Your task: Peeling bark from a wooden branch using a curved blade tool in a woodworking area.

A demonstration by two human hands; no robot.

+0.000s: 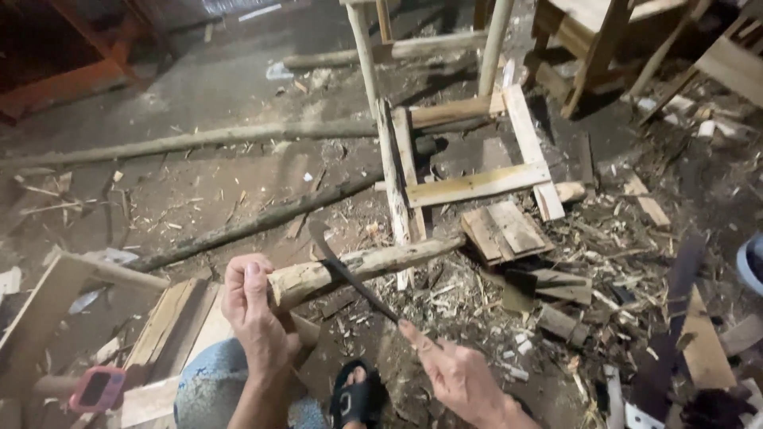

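While the person crouches over the littered floor, the scene reads as follows:

Left hand: the left hand (256, 314) is clenched round the thick, pale-cut end of the wooden pole (358, 266), thumb up along it, so the end sits raised near the knee (211, 389) and cannot roll under a stroke.

Wooden pole: it runs from that grip away to the right, its far end resting on the floor (199, 95) beside the ladder-like wooden frame (469, 159); propped this way, the near end is presented at a slant.

Right hand: the right hand (461, 377) grasps the handle of the curved blade (350, 274), fingers closed about it.

Curved blade: dark and hooked, it lies across the pole just beyond the left hand, edge against the wood, well placed for shaving bark away from the gripping fingers.

Foot: a black sandal (358, 397) is planted between the two hands, steadying the crouch.

Floor: chips and shavings (477, 318) are strewn below the pole; long rough poles (238, 226) lie further off.
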